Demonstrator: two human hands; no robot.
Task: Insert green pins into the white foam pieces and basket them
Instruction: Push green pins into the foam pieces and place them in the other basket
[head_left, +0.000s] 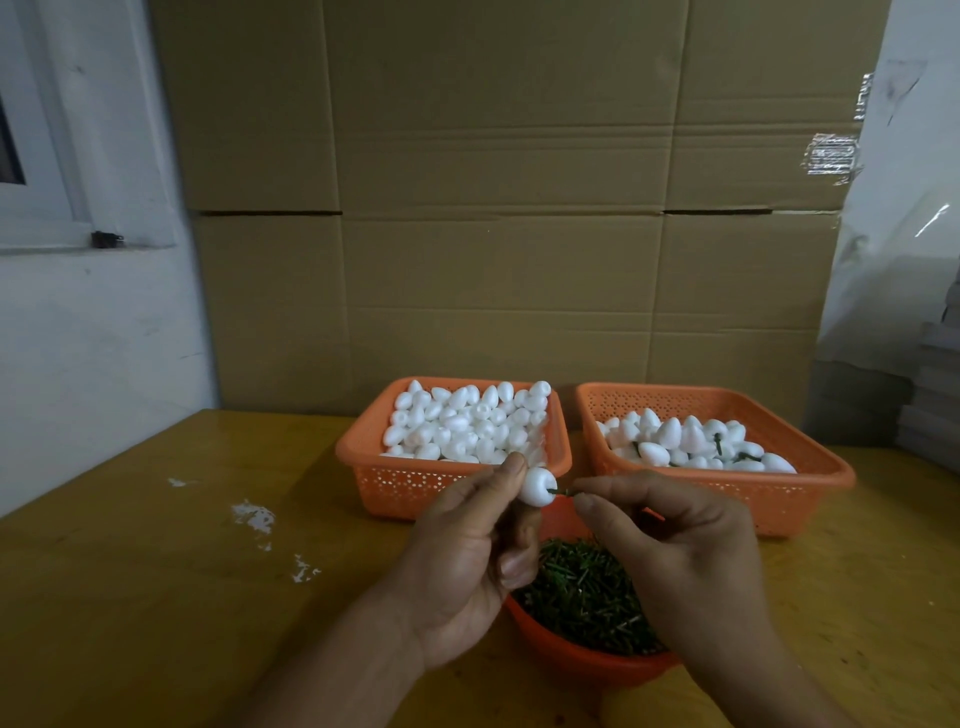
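Pin (562, 492) axis lies horizontal, tip entering the foam piece (537, 486) from the right. Left hand (467, 561) fingers clamp the foam above the bowl of pins (587, 603); right hand (675, 551) fingers pinch the pin's outer end (push direction: leftward).

My left hand (462, 561) is raised in front of me, palm turned inward toward the right, forearm coming up from the lower left. Its thumb tip and forefinger pinch a white foam piece (537, 486) at the top of the grip, while the remaining fingers curl loosely into the palm. My right hand (680, 561) comes in from the lower right, its back facing me, wrist slightly bent. Thumb and forefinger meet in a fine pinch on a green pin (562, 491) whose far end sits in the foam piece. The two hands are close, fingertips nearly meeting.
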